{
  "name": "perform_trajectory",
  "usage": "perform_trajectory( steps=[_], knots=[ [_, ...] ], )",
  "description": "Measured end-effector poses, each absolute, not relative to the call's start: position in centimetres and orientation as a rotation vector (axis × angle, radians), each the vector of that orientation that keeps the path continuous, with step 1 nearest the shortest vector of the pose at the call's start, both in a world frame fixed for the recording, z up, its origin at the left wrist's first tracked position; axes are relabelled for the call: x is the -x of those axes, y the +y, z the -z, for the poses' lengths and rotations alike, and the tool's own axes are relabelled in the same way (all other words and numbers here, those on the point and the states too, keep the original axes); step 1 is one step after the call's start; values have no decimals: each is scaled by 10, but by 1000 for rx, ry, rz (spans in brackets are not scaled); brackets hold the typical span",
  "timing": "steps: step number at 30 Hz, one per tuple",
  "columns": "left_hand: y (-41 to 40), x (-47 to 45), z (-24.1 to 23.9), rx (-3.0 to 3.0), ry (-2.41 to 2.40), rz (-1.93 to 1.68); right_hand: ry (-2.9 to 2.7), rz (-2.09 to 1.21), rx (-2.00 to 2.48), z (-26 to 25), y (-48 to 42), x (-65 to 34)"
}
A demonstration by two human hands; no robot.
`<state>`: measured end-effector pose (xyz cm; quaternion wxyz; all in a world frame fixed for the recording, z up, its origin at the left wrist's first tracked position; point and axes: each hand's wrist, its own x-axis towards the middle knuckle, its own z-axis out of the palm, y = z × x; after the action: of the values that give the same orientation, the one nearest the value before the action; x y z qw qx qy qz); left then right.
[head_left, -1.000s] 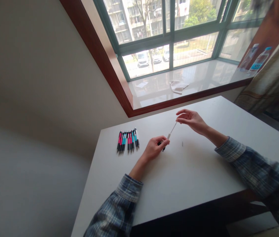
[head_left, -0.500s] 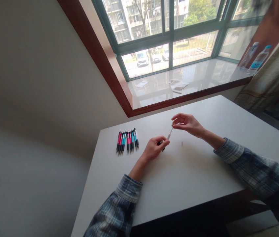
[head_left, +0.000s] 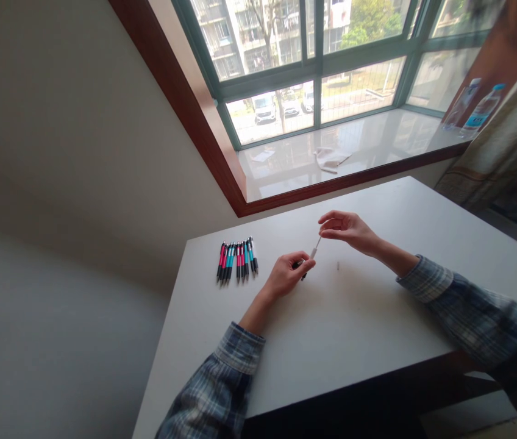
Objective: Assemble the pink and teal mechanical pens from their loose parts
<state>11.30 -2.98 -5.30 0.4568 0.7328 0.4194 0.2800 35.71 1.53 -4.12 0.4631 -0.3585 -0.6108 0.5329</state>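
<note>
My left hand (head_left: 288,274) is closed around the dark barrel of a pen (head_left: 303,275) just above the white table (head_left: 354,323). My right hand (head_left: 347,229) pinches the top end of a thin white refill (head_left: 315,249) that slants down into the barrel's open end. A tiny white part (head_left: 338,266) lies on the table just right of the hands. To the left, a row of several pens (head_left: 236,260) with pink and teal grips lies side by side.
A deep window sill (head_left: 331,160) runs behind the table, with a folded cloth (head_left: 329,160) on it and two water bottles (head_left: 473,110) at its right end. A curtain (head_left: 500,146) hangs at the right.
My right hand has come down and left toward my left hand, pushing the white refill further into the barrel. My left hand has stayed put.
</note>
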Motion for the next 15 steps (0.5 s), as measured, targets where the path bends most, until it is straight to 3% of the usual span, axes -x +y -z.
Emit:
perform_trajectory(
  steps=[15],
  knots=[
    [-30,-113,55,-1807,1032,-674,-1561,-1276,862,42,19,-361]
  ],
)
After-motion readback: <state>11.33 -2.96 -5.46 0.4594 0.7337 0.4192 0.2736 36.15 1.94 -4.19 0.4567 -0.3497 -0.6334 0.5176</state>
